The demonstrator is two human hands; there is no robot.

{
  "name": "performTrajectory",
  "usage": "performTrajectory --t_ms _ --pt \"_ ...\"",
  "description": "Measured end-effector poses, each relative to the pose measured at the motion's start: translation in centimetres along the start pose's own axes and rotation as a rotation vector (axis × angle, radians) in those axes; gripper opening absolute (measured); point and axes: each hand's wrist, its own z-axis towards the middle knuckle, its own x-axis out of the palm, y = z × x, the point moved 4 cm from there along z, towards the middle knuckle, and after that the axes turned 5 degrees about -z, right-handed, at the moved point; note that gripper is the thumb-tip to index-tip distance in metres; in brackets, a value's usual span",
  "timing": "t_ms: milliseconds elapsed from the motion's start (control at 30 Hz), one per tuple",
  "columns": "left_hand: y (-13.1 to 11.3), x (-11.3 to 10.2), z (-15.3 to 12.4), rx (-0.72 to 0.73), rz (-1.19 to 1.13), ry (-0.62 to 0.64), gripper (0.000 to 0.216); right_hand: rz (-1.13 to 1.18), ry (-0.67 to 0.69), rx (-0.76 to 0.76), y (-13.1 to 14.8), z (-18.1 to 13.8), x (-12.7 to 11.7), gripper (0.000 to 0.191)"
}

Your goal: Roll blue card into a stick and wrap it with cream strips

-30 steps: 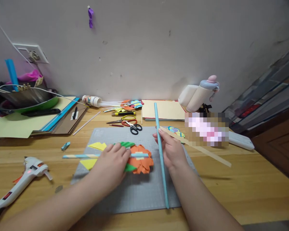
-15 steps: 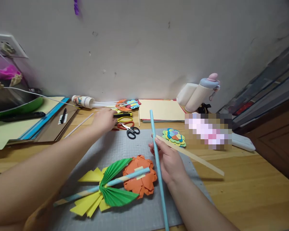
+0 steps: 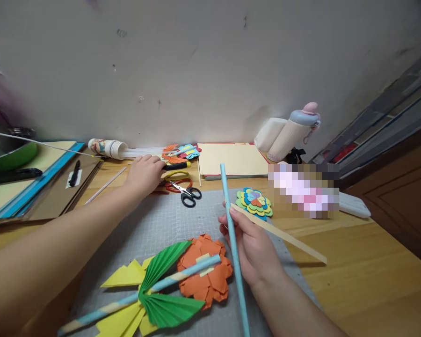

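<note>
My right hand (image 3: 252,245) is closed round a long light-blue paper stick (image 3: 228,201) and a flat tan paper strip (image 3: 287,238), held over the grey cutting mat (image 3: 168,220). My left hand (image 3: 144,173) reaches to the back of the table and rests with curled fingers on the yellow-and-black utility knife (image 3: 177,165), beside the scissors (image 3: 184,192). On the mat lies an orange paper flower (image 3: 205,274) taped to a blue stem, with green fan leaves (image 3: 164,285) and yellow leaves (image 3: 121,276).
A layered multicoloured paper flower (image 3: 254,202) lies right of the mat. Cream paper sheets (image 3: 228,159), a white bottle (image 3: 287,133), a lying tube (image 3: 107,147), stacked card (image 3: 38,182) and a thin stick (image 3: 103,187) sit along the wall.
My left hand left the orange flower and reached back to the knife by the scissors. The view shifted right and down. My right hand kept its hold on the stick and strip.
</note>
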Motion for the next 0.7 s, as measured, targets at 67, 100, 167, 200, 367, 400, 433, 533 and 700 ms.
performTrajectory --t_ms 67,100,167,200,367,400,433,533,700 --pt "-1.7 -0.1 -1.9 0.030 0.009 0.009 0.031 0.011 0.005 0.008 0.0 0.0 -0.1 0.030" --pt "-2.7 0.0 -3.0 0.051 0.020 0.038 0.029 0.018 0.009 0.006 0.0 0.0 -0.1 0.030" --pt "-4.8 0.4 -5.3 0.095 0.041 0.109 0.025 0.027 0.004 -0.002 0.0 0.0 -0.1 0.030" --pt "-5.7 0.6 -6.1 0.112 0.050 0.142 0.024 0.027 -0.003 -0.005 -0.1 0.0 -0.2 0.030" --pt "-5.2 0.7 -4.7 0.063 0.147 0.224 0.024 -0.005 -0.045 0.034 -0.7 0.0 -0.3 0.026" --pt "-3.6 0.3 -3.3 -0.012 0.200 0.205 0.026 -0.009 -0.042 0.042 -0.9 0.0 -0.3 0.025" --pt "-1.8 -0.1 -1.9 -0.080 0.244 0.180 0.029 -0.010 -0.037 0.047 -1.0 0.0 -0.2 0.025" --pt "5.0 -1.3 1.7 -0.258 0.359 0.127 0.041 -0.002 -0.035 0.072 -1.1 0.0 -0.2 0.028" --pt "13.4 -0.5 5.0 -0.350 0.398 0.289 0.073 -0.004 -0.021 0.070 -1.2 -0.1 -0.1 0.031"
